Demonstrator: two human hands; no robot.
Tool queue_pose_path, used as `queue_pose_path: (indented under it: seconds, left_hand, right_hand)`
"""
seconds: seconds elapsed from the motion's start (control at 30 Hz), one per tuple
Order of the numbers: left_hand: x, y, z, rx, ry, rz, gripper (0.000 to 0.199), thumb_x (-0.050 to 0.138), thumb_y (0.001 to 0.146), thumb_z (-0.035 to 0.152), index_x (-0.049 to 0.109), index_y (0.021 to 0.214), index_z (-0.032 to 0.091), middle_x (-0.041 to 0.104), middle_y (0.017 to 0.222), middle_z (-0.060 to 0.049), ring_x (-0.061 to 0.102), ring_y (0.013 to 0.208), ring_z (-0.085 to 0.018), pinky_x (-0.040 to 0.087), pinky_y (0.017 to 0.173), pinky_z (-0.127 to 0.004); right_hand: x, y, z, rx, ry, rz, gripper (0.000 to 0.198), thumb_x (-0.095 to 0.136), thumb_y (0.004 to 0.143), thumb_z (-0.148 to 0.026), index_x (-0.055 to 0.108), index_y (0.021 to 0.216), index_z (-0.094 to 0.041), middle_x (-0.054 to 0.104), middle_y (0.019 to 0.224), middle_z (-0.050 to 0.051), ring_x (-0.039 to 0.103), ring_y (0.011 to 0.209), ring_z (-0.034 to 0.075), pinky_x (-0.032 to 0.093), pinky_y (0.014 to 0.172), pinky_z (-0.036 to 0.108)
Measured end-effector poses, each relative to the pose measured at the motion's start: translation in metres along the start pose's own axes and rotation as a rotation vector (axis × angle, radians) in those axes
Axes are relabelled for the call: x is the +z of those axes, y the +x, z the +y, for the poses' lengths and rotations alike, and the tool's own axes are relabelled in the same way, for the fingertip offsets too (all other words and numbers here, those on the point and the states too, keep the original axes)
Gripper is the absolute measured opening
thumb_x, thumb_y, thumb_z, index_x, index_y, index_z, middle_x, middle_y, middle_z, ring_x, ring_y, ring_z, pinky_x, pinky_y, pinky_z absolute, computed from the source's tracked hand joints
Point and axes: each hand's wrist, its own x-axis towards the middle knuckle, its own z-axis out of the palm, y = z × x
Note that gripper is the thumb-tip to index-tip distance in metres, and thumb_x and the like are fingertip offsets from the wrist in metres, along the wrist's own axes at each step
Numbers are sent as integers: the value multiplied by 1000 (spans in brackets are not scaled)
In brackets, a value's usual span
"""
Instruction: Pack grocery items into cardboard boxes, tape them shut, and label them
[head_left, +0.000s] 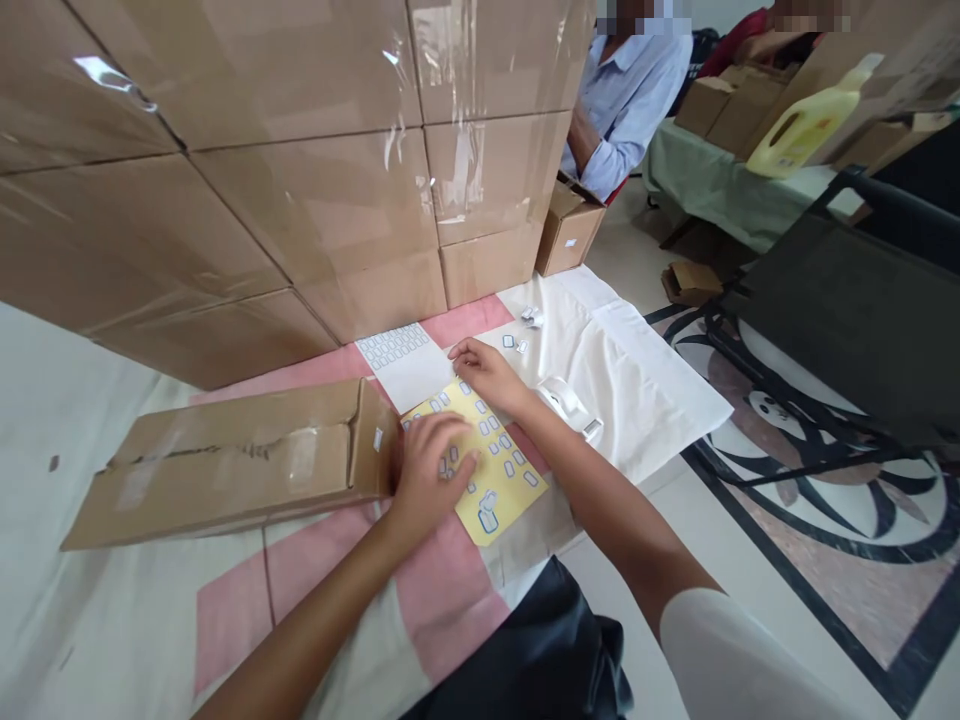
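My left hand (pixel 433 468) hovers over the left part of a yellow sheet (pixel 517 492) dotted with small blue-edged labels. Its thumb and fingers are apart, and nothing shows between them. Beyond it, my right hand (pixel 486 374) is at the sheet's far edge, with fingers curled together; whatever they may pinch is too small to make out. A white sheet printed with rows of labels (pixel 396 347) lies just left of the right hand. Close to my left hand is the end of a long taped cardboard box (pixel 247 455) with a small label on it.
Stacked taped cartons (pixel 322 200) wall off the table's far side. A white label dispenser (pixel 568 405) and label scraps (pixel 531 317) lie right of my right hand. Behind are a small open box (pixel 568 230) and a person in a blue shirt (pixel 634 95). A dark chair (pixel 862 290) stands right.
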Motion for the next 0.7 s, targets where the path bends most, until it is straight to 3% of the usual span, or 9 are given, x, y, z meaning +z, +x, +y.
queue_pose_path:
  seconds: [0.1, 0.2, 0.4, 0.7]
  left_hand:
    - [19, 26, -4, -300, 13, 335, 34, 70, 87, 28, 55, 118, 25, 58, 124, -8, 54, 122, -26, 44, 107, -46]
    - [37, 44, -11, -449, 47, 456, 37, 74, 84, 28, 57, 116, 24, 56, 127, -9, 51, 126, -30, 40, 110, -52]
    - [41, 43, -22, -380, -25, 465, 8, 71, 87, 27, 70, 94, 21, 62, 119, -8, 55, 119, -27, 41, 109, -47]
    - [35, 43, -27, -283, -117, 565, 6, 68, 89, 22, 71, 84, 22, 62, 102, -5, 62, 102, -21, 47, 99, -41]
  right_hand:
    - [1, -2, -4, -27, 31, -22, 15, 55, 81, -23, 56, 95, -19, 59, 80, -2, 54, 72, 12, 43, 68, 26]
    - [2, -5, -8, -24, 75, -49, 17, 57, 82, -26, 55, 98, -20, 57, 82, -2, 55, 72, 13, 43, 65, 26]
    - [7, -8, -5, -177, 51, -65, 16, 60, 89, -28, 57, 103, -22, 59, 88, 0, 57, 77, 13, 45, 67, 26]
    - [11, -13, -7, -296, 19, -57, 13, 64, 94, -31, 60, 104, -25, 62, 93, 1, 62, 88, 15, 49, 80, 30]
